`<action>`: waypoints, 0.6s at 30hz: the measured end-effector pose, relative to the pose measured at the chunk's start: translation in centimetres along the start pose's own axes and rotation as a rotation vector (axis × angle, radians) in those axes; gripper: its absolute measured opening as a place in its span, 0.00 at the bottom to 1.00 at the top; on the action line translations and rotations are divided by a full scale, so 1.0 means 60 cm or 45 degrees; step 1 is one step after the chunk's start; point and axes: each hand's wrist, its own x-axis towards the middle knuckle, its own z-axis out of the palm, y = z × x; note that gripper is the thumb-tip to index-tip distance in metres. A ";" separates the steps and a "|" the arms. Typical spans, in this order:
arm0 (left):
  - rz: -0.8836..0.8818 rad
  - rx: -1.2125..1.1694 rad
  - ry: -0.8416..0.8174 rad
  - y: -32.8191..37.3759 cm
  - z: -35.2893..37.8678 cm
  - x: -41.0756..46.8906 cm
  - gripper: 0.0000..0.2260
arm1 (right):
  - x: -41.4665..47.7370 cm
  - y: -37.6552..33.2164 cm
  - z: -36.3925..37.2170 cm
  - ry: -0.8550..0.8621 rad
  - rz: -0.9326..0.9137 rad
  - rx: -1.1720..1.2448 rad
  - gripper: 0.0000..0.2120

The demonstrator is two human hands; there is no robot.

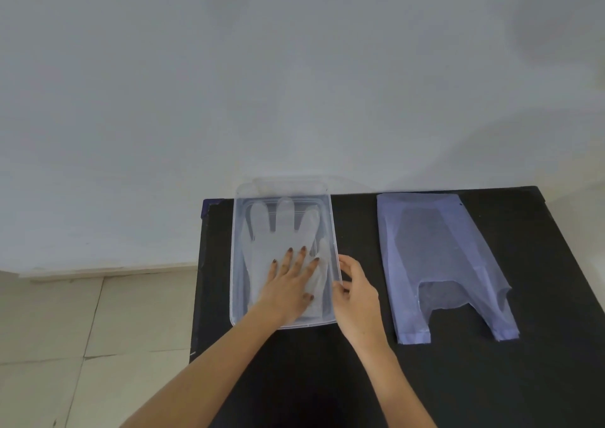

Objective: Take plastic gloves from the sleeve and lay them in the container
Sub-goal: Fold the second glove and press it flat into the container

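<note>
The left hand [291,283] lies with fingers [288,257] spread flat on a translucent plastic glove [281,231] inside the clear container [332,224] at frame centre. The right hand [355,292] pinches the container's right rim. The glove's cuff hides under the palm. Right of it, apart, the bluish sleeve [438,257] lies flat on the black table [540,362], its far corner meeting the table's edge.

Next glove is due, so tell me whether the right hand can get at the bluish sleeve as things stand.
Probably yes. The right hand rests at the container rim, and the sleeve lies flat just to its right on the black table, with nothing between them. The left hand presses the glove inside.
</note>
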 end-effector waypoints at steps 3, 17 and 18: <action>-0.002 -0.011 0.006 0.002 0.000 0.000 0.34 | 0.000 0.004 0.002 -0.001 -0.001 -0.021 0.19; -0.074 -0.041 -0.011 0.004 -0.011 -0.007 0.33 | 0.003 0.006 -0.003 -0.041 -0.016 -0.162 0.20; -0.081 -0.029 -0.045 0.002 -0.011 -0.011 0.34 | 0.004 0.006 -0.004 -0.040 -0.018 -0.168 0.21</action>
